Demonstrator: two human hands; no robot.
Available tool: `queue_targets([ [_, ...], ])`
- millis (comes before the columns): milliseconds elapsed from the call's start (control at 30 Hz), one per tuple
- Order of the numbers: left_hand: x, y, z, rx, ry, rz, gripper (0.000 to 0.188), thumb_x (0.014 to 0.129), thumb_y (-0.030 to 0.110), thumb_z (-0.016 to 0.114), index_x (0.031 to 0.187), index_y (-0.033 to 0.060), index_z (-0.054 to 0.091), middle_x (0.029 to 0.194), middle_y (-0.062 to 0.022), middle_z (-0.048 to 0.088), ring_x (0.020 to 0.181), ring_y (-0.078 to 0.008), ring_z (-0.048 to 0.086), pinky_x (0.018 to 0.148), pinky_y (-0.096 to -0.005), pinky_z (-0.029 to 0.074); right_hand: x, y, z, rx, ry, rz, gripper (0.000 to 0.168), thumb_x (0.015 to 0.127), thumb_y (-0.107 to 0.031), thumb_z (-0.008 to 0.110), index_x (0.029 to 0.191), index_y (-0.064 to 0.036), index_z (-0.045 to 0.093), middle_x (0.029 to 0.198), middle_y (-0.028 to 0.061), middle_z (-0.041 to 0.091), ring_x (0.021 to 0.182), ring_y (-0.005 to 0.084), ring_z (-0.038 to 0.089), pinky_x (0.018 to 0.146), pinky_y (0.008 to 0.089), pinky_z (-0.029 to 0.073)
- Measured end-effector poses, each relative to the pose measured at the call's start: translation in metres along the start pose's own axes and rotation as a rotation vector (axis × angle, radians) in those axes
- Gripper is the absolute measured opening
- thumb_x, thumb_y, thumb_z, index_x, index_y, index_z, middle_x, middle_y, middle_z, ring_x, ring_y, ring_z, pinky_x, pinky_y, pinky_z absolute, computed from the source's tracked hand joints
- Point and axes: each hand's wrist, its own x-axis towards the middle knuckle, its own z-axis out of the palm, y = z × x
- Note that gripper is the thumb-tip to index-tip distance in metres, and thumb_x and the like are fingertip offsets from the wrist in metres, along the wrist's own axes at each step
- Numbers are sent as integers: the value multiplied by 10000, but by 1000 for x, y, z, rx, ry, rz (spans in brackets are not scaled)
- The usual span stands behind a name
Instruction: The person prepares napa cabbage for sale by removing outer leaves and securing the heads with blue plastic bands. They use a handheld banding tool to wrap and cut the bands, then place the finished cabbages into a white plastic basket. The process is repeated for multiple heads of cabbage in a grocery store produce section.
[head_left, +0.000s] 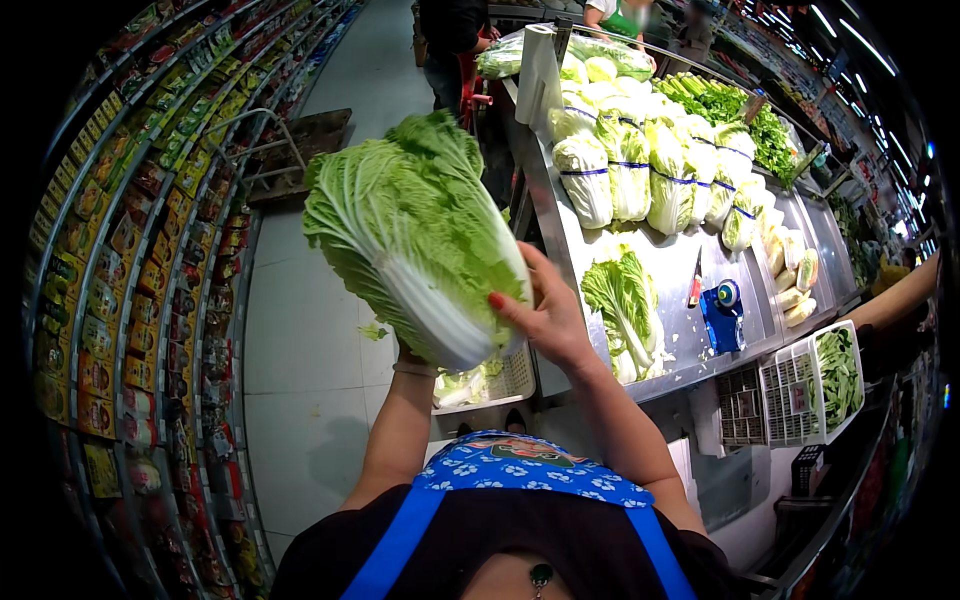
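Note:
A large napa cabbage (412, 247) with loose green outer leaves is held up in front of me, tilted, its white base toward me. My right hand (551, 311) grips its right side, thumb on the near leaf ribs. Mostly hidden behind the cabbage, my left hand (411, 360) supports it from below left. Below it, a white plastic basket (521, 379) on the floor contains loose cabbage leaves. To the right, another leafy napa cabbage (622, 307) lies on the metal display counter (679, 371). Beside that are a knife (696, 281) with a red handle and a blue tape dispenser (722, 315).
Napa cabbages bound with blue tape (630, 169) are stacked farther back on the counter, by a plastic bag roll (536, 75). White crates (806, 390), one with green leaves, stand at right. Packaged-goods shelves (142, 285) and a flatbed cart (300, 154) are left. Several people are nearby.

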Motion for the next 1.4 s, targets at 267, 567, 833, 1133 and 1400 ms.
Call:
queue_targets([
  [267, -18, 31, -2, 2, 45, 50, 571, 930, 470, 493, 1376, 123, 408, 1320, -79, 496, 1191, -240, 485, 1033, -387, 396, -22, 31, 26, 652, 205, 26, 439, 909, -17, 556, 1301, -19, 358, 1088, 117, 570, 847, 220, 644, 783, 381, 553],
  [567, -83, 52, -10, 16, 147, 39, 583, 912, 473, 524, 1368, 123, 426, 1312, -80, 512, 1182, -242, 498, 1026, -395, 406, -51, 7, 21, 640, 46, 119, 318, 842, 9, 557, 1138, 8, 442, 964, 67, 523, 806, 140, 569, 779, 298, 510],
  [833, -85, 39, 18, 21, 100, 108, 593, 896, 476, 552, 1361, 123, 441, 1305, -80, 526, 1175, -244, 510, 1019, -402, 414, -79, -30, -108, 276, 246, -233, 660, 765, -5, 544, 1380, -21, 307, 967, 68, 538, 639, 94, 545, 534, 242, 480],
  [1133, -99, -23, 86, 28, 8, 134, 606, 878, 479, 583, 1352, 124, 459, 1297, -81, 541, 1166, -246, 524, 1013, -409, 423, -106, 200, -197, -1168, 331, 251, 1047, 695, -326, 804, 1451, 9, 160, 1268, 303, 455, 1077, 454, 520, 895, 422, 448],
  [1400, -97, -179, 186, 32, -140, -121, 617, 862, 482, 611, 1345, 124, 475, 1290, -81, 555, 1159, -248, 536, 1006, -416, 432, -146, 98, -250, 374, -88, 2, 1048, 775, -665, 598, 1500, -70, 131, 1446, 203, 346, 1306, 302, 387, 1070, 396, 302],
])
